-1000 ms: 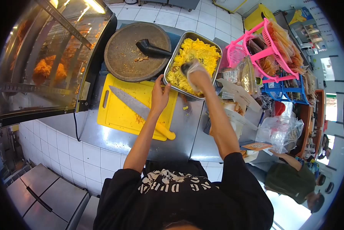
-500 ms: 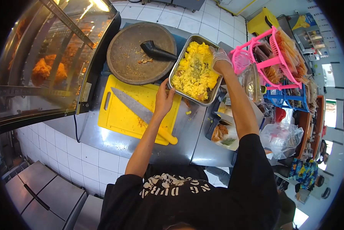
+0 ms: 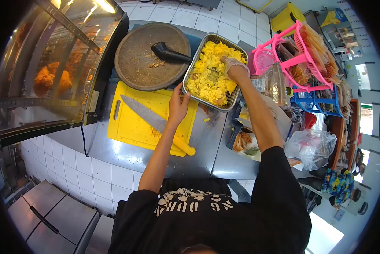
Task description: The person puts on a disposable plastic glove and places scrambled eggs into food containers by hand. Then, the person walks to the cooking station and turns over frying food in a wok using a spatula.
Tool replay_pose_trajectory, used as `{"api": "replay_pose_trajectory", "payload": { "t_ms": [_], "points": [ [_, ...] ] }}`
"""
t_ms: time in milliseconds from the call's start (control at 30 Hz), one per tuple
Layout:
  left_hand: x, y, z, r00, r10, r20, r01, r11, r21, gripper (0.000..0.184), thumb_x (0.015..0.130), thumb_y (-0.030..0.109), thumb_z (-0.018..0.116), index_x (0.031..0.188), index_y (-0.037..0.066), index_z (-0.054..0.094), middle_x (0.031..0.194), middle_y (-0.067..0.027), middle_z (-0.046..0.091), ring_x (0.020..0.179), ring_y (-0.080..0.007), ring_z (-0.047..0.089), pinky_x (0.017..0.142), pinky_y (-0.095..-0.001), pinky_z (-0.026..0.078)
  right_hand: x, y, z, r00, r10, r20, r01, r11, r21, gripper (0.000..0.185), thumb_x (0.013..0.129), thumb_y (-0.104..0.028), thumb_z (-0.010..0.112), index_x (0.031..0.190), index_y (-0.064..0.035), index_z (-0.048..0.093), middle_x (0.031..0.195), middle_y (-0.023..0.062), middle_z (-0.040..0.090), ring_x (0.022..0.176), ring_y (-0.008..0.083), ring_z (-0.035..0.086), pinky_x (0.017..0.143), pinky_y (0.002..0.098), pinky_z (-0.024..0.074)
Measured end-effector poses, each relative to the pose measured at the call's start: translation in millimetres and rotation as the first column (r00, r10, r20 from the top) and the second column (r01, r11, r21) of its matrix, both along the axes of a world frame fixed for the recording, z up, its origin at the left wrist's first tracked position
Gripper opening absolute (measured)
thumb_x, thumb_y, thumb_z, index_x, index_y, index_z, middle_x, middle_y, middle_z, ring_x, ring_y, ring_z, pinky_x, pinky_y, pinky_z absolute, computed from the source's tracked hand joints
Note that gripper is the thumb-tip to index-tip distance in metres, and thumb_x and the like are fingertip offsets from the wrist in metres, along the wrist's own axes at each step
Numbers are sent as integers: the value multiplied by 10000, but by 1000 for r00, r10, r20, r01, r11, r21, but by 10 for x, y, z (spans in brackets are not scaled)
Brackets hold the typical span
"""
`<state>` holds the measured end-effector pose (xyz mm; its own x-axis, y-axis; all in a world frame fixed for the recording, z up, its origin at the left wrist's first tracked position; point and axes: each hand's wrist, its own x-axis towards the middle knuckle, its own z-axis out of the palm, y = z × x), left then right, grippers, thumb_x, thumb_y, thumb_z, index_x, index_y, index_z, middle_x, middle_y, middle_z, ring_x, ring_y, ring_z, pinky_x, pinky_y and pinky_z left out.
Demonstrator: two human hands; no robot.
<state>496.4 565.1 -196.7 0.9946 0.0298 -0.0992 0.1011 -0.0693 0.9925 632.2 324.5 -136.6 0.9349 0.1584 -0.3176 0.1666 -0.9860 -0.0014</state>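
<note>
Well to the left of the metal tray [image 3: 209, 103] stands a glass display case [image 3: 71, 25] of fried food. Just left of the tray lies a stone mortar [image 3: 133, 63] with a black pestle [image 3: 171, 53]; on its near left, a yellow cutting board [image 3: 133, 130] bears a knife [image 3: 145, 116]. The left hand [image 3: 179, 106] clasps the tray's near left corner. Between the hands, the tray holds scrambled egg [image 3: 211, 80], probably soft, moist and easily broken; the tray looks stiff and fairly weighty, best gripped by rim or corner. Over its right side, the gloved right hand [image 3: 235, 71] meets the egg; whether its fingers pinch any, I cannot tell. Farther right stands a pink basket [image 3: 297, 58].
</note>
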Motion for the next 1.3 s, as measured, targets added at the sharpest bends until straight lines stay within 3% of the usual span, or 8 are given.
{"api": "replay_pose_trajectory", "payload": {
  "t_ms": [200,267,300,367,500,867,967,1300],
  "points": [
    [-28,43,214,997,-46,-67,54,991,120,464,891,133,567,1312,18,409,987,-136,578,855,-199,585,741,-307,480,-37,-259,-398,986,146,85,-161,966,205,472,823,-242,631,1247,-95,486,1010,157,618,865,225,615,721,346,493],
    [-78,38,116,999,-25,-28,28,991,131,493,901,233,577,1328,61,401,1006,-80,558,829,-153,574,674,-269,467,-285,85,18,849,-466,-250,482,487,728,419,847,-306,641,1223,-184,501,1114,45,550,806,239,610,722,325,503],
    [-132,32,158,999,-33,-25,36,990,136,493,901,233,577,1328,61,401,1006,-80,558,829,-153,574,674,-269,467,-393,179,134,846,-472,-250,484,480,732,419,847,-306,641,1223,-184,501,1114,45,550,806,239,610,722,325,503],
    [-348,37,268,989,-14,-148,21,999,46,458,907,234,570,1306,63,423,1041,-84,562,862,-159,584,708,-275,479,-591,279,273,730,-370,-575,529,-227,818,524,779,-363,727,1179,-107,506,891,43,580,655,150,536,524,285,432],
    [-850,177,367,981,-39,-191,29,998,-56,383,901,197,572,1236,34,482,1046,-109,564,865,-183,587,717,-286,483,-670,169,113,684,28,-729,622,-544,563,438,840,-418,642,1144,-124,528,1057,24,584,660,118,555,492,243,411],
    [-1810,792,260,914,235,-331,-241,970,25,260,925,204,536,1103,16,559,985,-74,587,804,-138,592,657,-253,492,-916,675,-443,593,-675,-439,262,-353,898,578,824,-278,708,1271,-51,420,1046,106,579,828,132,560,544,294,452],
    [-1899,889,178,912,227,-342,-228,973,39,252,921,201,542,1097,22,562,981,-68,588,799,-131,590,653,-251,492,-1057,764,-149,571,-447,-689,315,-655,686,633,782,-193,751,1291,-65,397,1035,98,584,779,149,557,515,281,435],
    [-2018,717,292,933,48,-356,-27,998,65,276,899,204,566,1113,30,555,1015,-57,566,840,-143,584,686,-269,497,-1235,719,-43,545,-555,-628,285,-583,761,553,773,-96,743,1236,-83,442,918,61,598,744,139,556,535,281,453]
  ]
}}
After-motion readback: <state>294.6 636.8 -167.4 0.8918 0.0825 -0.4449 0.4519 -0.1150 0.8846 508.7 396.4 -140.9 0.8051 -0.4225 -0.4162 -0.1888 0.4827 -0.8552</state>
